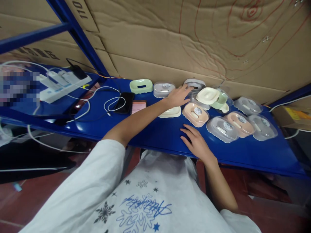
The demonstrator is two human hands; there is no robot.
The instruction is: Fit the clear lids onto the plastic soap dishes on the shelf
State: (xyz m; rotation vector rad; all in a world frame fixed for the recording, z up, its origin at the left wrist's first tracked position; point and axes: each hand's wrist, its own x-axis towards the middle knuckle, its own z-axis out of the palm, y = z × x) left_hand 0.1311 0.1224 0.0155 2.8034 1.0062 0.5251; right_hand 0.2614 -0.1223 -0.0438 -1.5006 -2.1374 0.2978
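My left hand reaches over the blue table, fingers apart, its fingertips at the near edge of a grey soap box. Whether they touch it I cannot tell. My right hand rests near the front edge with its fingers spread, holding nothing. Just beyond it lies a peach soap box with a transparent lid. A cream tray sits on a pile with a green soap box base and transparent lids. Another cream piece is partly hidden under my left forearm.
Several lidded grey and peach soap boxes stand at the right. A green base and a lidded soap box are at the back left. Phones, white cables and a power strip lie left. Cardboard walls the back.
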